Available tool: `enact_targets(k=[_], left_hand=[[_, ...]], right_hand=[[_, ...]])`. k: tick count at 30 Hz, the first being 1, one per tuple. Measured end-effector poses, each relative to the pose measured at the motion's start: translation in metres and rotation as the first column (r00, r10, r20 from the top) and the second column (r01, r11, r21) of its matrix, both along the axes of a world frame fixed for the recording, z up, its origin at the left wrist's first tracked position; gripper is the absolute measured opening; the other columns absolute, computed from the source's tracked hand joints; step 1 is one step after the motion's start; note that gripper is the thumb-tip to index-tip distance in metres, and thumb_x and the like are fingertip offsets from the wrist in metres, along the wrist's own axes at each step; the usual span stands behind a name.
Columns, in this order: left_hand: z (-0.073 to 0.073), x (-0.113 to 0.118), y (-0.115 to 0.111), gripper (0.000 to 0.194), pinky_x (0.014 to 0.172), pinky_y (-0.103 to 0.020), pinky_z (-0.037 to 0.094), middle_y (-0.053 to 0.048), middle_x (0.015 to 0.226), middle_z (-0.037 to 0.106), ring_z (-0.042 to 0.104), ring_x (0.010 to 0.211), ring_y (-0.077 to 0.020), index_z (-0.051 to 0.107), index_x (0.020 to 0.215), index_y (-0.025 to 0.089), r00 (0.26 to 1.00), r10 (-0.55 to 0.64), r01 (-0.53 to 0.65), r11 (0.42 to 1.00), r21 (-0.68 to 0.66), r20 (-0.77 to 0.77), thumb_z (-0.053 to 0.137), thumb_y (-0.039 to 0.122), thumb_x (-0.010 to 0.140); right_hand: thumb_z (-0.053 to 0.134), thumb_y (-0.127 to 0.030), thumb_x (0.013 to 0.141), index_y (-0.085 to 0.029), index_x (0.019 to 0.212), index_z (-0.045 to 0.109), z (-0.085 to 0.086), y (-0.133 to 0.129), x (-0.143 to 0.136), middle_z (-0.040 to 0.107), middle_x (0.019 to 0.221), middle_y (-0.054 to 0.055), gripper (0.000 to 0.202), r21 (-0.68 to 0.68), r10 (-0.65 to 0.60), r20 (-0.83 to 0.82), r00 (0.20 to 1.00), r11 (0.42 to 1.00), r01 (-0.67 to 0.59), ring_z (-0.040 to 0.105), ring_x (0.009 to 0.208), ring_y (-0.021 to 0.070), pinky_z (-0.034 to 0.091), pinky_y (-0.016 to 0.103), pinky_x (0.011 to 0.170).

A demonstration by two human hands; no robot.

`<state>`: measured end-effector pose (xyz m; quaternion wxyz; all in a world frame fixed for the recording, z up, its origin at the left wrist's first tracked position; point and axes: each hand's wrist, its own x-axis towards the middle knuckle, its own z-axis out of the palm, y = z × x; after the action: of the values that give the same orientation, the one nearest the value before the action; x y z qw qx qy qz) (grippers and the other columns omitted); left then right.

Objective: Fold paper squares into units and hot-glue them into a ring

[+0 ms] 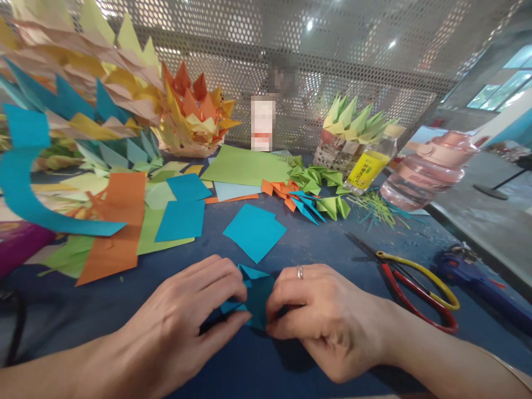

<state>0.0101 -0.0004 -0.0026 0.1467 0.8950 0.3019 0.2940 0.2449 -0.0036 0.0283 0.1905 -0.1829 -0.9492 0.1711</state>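
Observation:
Between my two hands is a small blue paper, partly folded, with a raised triangular flap at its far edge. My left hand grips its left side, thumb and fingers pinched together. On the right side, my right hand has its fingers curled against the paper's edge; a ring is on one finger. The fingers hide parts of the paper. Just beyond lie flat blue paper squares. Farther back is a pile of folded orange, blue and green paper pieces.
Scissors with red and yellow handles and a blue glue gun lie right. A yellow-labelled bottle and pink bottle stand behind. Left are paper sheets, a curled blue strip and spiky paper models.

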Motion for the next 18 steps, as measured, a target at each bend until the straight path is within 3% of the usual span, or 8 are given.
enact_targets(k=[5, 9, 12, 18], left_hand=[[0.001, -0.001, -0.002, 0.026, 0.065, -0.025, 0.046, -0.002, 0.091, 0.061, 0.057, 0.078, -0.0139, 0.064, 0.093, 0.021, 0.994, -0.079, 0.090, 0.980, 0.176, -0.070, 0.040, 0.014, 0.099], [-0.001, 0.000, -0.003, 0.032, 0.069, -0.027, 0.050, -0.003, 0.092, 0.068, 0.061, 0.077, -0.0145, 0.066, 0.098, 0.015, 0.978, -0.163, 0.200, 0.913, 0.355, -0.130, 0.034, 0.013, 0.101], [-0.003, -0.001, -0.008, 0.036, 0.075, -0.028, 0.050, -0.002, 0.091, 0.071, 0.062, 0.075, -0.0134, 0.067, 0.099, 0.015, 0.980, -0.150, 0.195, 0.865, 0.462, -0.133, 0.032, 0.010, 0.100], [-0.011, -0.006, -0.015, 0.027, 0.073, -0.032, 0.051, -0.003, 0.087, 0.072, 0.064, 0.075, -0.0165, 0.068, 0.103, 0.014, 0.981, -0.114, 0.178, 0.859, 0.480, -0.159, 0.042, 0.011, 0.096]], right_hand=[[0.047, -0.002, 0.072, -0.014, 0.082, 0.073, -0.001, 0.000, 0.001, 0.070, 0.088, 0.003, 0.030, 0.009, 0.010, 0.013, 1.000, 1.000, -0.010, 0.058, 0.076, 0.0149, 0.045, 0.027, 0.065], [0.049, -0.003, 0.074, -0.014, 0.082, 0.074, -0.003, 0.001, 0.000, 0.070, 0.088, 0.003, 0.029, 0.003, 0.001, 0.004, 1.000, 1.000, -0.001, 0.057, 0.075, 0.0146, 0.045, 0.027, 0.065], [0.049, -0.004, 0.075, -0.014, 0.082, 0.074, -0.003, 0.001, 0.001, 0.069, 0.088, 0.003, 0.028, 0.002, 0.013, 0.003, 1.000, 1.000, -0.013, 0.056, 0.075, 0.0144, 0.044, 0.027, 0.065], [0.048, -0.004, 0.075, -0.014, 0.082, 0.072, -0.002, 0.002, 0.001, 0.068, 0.090, 0.003, 0.027, -0.010, 0.022, 0.025, 0.999, 1.000, -0.022, 0.055, 0.076, 0.0143, 0.046, 0.027, 0.068]])
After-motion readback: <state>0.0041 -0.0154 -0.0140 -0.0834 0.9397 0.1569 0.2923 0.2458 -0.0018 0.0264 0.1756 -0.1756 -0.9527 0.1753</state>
